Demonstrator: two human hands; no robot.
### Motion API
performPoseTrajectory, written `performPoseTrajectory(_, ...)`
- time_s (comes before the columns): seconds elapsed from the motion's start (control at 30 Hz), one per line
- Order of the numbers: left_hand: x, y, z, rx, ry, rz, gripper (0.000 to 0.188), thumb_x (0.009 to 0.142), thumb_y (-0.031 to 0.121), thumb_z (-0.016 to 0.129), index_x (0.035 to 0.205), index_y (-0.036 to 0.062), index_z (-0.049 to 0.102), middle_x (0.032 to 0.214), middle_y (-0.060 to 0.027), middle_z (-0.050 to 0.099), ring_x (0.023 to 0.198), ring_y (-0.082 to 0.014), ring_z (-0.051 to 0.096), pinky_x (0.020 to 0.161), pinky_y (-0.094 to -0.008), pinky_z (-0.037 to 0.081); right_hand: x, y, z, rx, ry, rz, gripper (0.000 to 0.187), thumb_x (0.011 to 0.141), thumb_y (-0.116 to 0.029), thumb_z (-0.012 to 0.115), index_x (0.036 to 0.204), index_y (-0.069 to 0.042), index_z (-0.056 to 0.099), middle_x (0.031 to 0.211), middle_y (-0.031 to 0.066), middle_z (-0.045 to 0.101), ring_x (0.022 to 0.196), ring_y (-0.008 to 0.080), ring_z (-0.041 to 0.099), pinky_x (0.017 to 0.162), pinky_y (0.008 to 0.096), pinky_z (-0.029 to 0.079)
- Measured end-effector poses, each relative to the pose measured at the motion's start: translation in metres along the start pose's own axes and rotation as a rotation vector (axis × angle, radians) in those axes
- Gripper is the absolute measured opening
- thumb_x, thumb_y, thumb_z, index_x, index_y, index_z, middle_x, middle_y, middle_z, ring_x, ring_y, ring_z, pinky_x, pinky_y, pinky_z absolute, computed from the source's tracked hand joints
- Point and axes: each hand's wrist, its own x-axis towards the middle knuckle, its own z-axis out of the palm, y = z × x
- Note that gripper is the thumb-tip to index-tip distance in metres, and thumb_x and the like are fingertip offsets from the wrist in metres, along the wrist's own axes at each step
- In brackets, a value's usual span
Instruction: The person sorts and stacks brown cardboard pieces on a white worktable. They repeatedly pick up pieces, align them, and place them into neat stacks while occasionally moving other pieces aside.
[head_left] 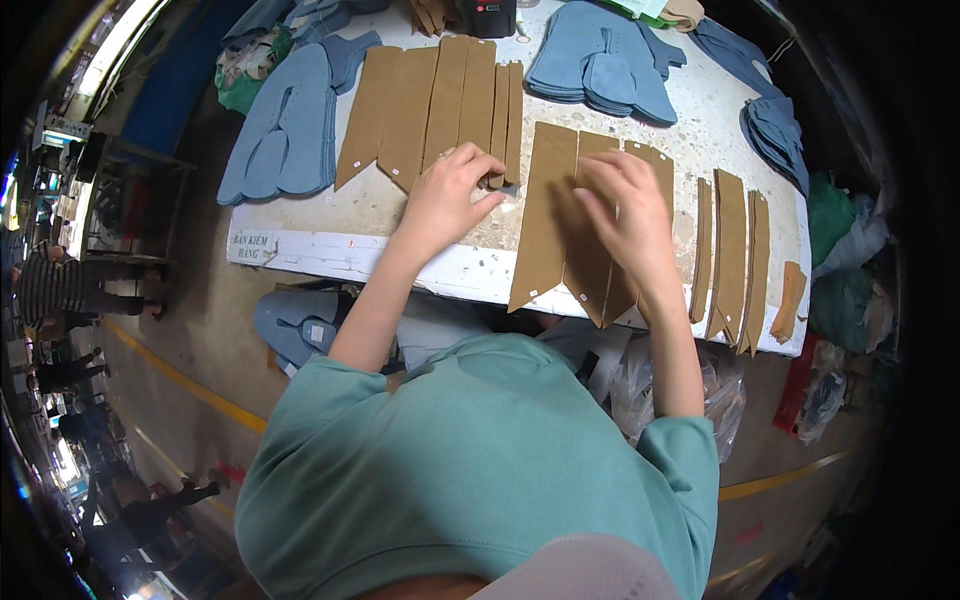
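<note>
My left hand (455, 196) is at the lower end of the narrow brown strips (507, 115). Its curled fingers close on a bent strip end, with the thumb just below. Beside that hand lie wider brown cut panels (408, 105) with pointed ends and small white stickers. Over another row of brown panels (545, 210) is my right hand (628, 205), fingers bent and thumb apart, holding nothing that I can see. It casts a shadow on the panels and hides part of them.
Stacked blue cut pieces lie at the table's left (285, 135), back (600, 65) and right (772, 140). Further brown strips (728, 250) and a small tan piece (788, 302) lie near the right edge. The white table edge (340, 258) runs before me; plastic bags (645, 385) hang below.
</note>
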Motion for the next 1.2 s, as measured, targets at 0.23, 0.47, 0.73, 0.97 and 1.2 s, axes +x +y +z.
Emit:
performPoseTrajectory(0.23, 0.007, -0.003, -0.004, -0.138, 0.092, -0.071, 0.011, 0.081, 0.010, 0.070, 0.089, 0.0025, 0.068, 0.085, -0.0103, 0.066, 0.077, -0.0226, 0.068, 0.070, -0.0319, 0.054, 0.045, -0.010, 0.052, 0.047, -0.241, -0.028, 0.030, 0.076, -0.016, 0.074, 0.104, -0.009, 0.068, 0.098, 0.0077, 0.061, 0.101, 0.0269, 0.056, 0.082, 0.0383, 0.050)
performPoseTrajectory(0.47, 0.019, 0.004, -0.015, -0.241, 0.223, -0.070, 0.008, 0.084, 0.005, 0.069, 0.090, 0.0001, 0.069, 0.085, -0.0073, 0.067, 0.070, -0.0138, 0.067, 0.065, -0.0242, 0.053, 0.055, 0.007, 0.062, 0.336, -0.247, 0.137, 0.018, 0.079, -0.020, 0.074, 0.090, -0.007, 0.074, 0.077, 0.0104, 0.064, 0.079, 0.0242, 0.063, 0.072, 0.0342, 0.051)
performPoseTrajectory(0.73, 0.029, 0.009, -0.018, -0.199, 0.228, -0.058, 0.010, 0.085, 0.010, 0.069, 0.091, 0.0018, 0.070, 0.087, -0.0070, 0.070, 0.072, -0.0134, 0.069, 0.066, -0.0240, 0.054, 0.061, 0.022, 0.071, 0.657, -0.388, 0.369, 0.016, 0.083, -0.019, 0.071, 0.093, -0.007, 0.075, 0.075, 0.0039, 0.069, 0.069, 0.0081, 0.061, 0.068, 0.0257, 0.049)
performPoseTrajectory(0.97, 0.059, 0.034, -0.014, -0.218, 0.370, 0.056, 0.013, 0.088, 0.015, 0.068, 0.094, 0.0043, 0.071, 0.086, -0.0059, 0.073, 0.075, -0.0147, 0.071, 0.069, -0.0265, 0.056, 0.076, 0.028, 0.019, 0.459, 0.161, 0.211, 0.016, 0.089, -0.014, 0.067, 0.103, -0.007, 0.073, 0.091, -0.0012, 0.070, 0.081, 0.0050, 0.060, 0.072, 0.0211, 0.048)
performPoseTrajectory(1.2, 0.010, 0.067, -0.002, -0.114, 0.082, 0.258, 0.010, 0.084, 0.013, 0.070, 0.090, 0.0053, 0.071, 0.085, -0.0079, 0.071, 0.073, -0.0192, 0.070, 0.067, -0.0285, 0.054, -0.016, -0.007, -0.040, 0.103, 0.017, -0.016, 0.011, 0.081, -0.007, 0.067, 0.091, -0.007, 0.070, 0.085, 0.0096, 0.063, 0.082, 0.0256, 0.061, 0.070, 0.0341, 0.050)
